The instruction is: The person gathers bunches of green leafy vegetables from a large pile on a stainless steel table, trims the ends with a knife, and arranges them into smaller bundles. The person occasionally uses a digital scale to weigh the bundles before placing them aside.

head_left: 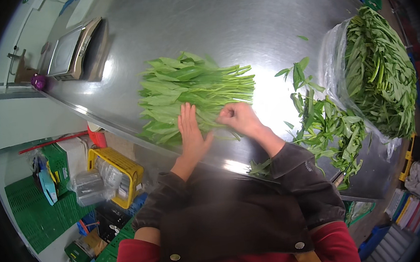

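A layered bunch of leafy greens (176,86), which looks like water spinach, lies on the steel table with its leaves to the left and its cut stems to the right. My left hand (189,133) rests flat on the near leaves, fingers stretched out and together. Over the near side of the stems is my right hand (243,119), its fingers curled into a pinch. Whatever sits between those fingertips is hidden. Further right, loose green stalks (332,125) are strewn beside a clear plastic bag (336,65) packed with more greens (379,71).
A weighing scale (69,52) stands at the table's far left, near a purple roll (38,81). The steel table (200,17) has its near edge just before my body. Below left are a yellow crate (135,175) and green crates (27,212).
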Tool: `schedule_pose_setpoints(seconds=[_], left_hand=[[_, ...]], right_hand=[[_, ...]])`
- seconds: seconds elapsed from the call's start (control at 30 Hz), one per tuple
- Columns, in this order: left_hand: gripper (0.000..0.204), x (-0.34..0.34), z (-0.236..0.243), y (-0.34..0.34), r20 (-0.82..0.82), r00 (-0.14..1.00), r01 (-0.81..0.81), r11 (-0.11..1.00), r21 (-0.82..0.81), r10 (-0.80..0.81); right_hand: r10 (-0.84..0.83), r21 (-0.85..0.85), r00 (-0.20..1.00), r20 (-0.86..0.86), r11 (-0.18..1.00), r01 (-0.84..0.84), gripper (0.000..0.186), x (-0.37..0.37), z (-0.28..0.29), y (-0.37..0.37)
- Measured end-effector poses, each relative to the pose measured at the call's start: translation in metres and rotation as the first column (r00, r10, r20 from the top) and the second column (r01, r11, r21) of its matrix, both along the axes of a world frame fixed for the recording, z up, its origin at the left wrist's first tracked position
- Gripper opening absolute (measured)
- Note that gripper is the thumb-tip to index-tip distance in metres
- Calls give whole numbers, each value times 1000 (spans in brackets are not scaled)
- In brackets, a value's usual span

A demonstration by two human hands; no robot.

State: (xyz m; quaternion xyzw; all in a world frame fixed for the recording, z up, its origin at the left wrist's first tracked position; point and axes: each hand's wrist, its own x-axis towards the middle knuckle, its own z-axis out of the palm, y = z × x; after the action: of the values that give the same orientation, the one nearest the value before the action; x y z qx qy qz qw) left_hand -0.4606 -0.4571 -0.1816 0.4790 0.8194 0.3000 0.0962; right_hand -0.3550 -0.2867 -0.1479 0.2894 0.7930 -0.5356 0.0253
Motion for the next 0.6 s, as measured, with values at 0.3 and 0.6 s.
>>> schedule_pose_setpoints(seconds=[0.3,0.6], left_hand=[[64,30,55,-44,691,723,-128,979,156,-15],[33,57,-24,-21,974,227,-158,987,12,24]], right_hand=[[329,216,472,818,584,-782,28,77,64,98],[48,567,975,-217,819,86,41,-48,-13,83]])
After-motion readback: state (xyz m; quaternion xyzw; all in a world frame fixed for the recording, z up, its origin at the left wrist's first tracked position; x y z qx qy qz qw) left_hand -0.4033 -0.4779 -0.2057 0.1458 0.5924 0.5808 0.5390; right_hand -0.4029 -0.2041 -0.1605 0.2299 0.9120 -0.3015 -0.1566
